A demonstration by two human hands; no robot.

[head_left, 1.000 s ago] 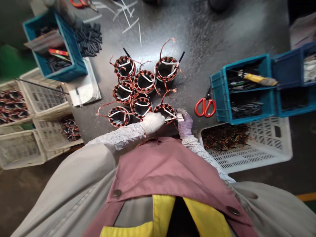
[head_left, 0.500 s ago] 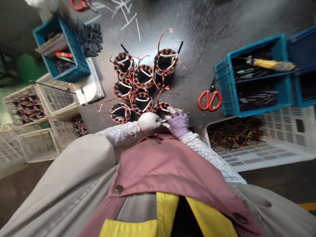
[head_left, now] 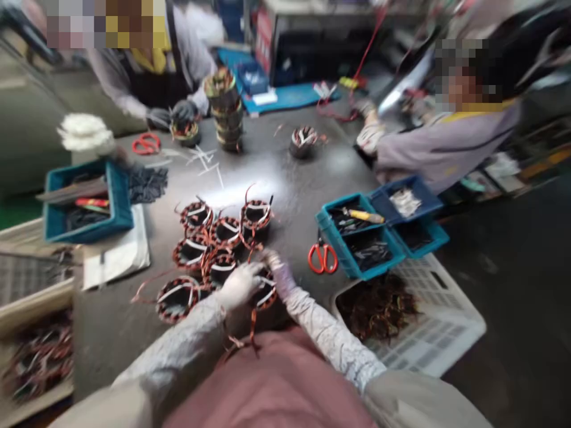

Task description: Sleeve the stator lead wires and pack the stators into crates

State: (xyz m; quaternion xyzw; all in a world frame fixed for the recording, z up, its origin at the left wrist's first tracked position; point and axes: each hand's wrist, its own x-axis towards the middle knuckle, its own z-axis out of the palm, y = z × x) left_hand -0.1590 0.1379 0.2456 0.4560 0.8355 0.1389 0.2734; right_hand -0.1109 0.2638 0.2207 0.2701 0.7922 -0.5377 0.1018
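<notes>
Several motor stators, round cores wound with copper wire and tied with white sleeving, stand close together on the dark table. The nearest right stator (head_left: 266, 291) is partly covered by my hands. My left hand (head_left: 241, 286), in a white glove, curls over its left rim with the fingers closed. At its far side my right hand (head_left: 277, 270), in a purple glove with pale fingertips, pinches by an orange wire lead (head_left: 253, 252); blur softens the exact grip. More orange leads hang from the stator's near side. Another stator (head_left: 178, 299) stands left of my left hand.
Red-handled scissors (head_left: 323, 259) lie right of the stators, beside a blue parts bin (head_left: 363, 274). A white crate (head_left: 428, 345) holds more wound parts. Another blue bin (head_left: 89, 232) stands left. Across the table, a co-worker's gloved hands (head_left: 172, 119) touch a stator; another person sits right.
My view has tilted up, bringing two co-workers into sight. My right hand has shifted to the stator's far side; my left hand stays at its left. The picture is more blurred.
</notes>
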